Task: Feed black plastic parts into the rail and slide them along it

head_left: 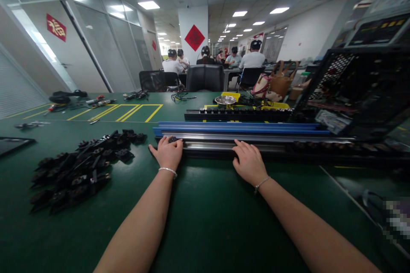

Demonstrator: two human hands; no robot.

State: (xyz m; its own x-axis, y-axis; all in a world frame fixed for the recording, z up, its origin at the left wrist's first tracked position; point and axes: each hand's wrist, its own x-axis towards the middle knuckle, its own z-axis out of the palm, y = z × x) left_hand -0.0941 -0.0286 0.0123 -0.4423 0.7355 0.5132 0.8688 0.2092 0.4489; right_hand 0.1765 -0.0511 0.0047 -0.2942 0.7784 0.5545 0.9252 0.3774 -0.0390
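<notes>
A long dark rail with a shiny metal strip [205, 146] lies across the green table, in front of a blue rail [237, 127]. My left hand [168, 152] rests at the rail's left end, its fingers around a small black part [173, 139]. On the rail's middle lies my right hand [249, 158], fingers stretched over the edge and holding nothing. Several black parts [307, 147] sit along the rail's right portion. Left of my left hand is a heap of black parts [80, 162].
Behind the rails are another rail with small parts [243, 115], a metal bowl [225, 100] and yellow trays [230, 95]. An open black computer case [358, 89] stands at the right. Tools [101, 101] lie at the back left. People sit beyond the table.
</notes>
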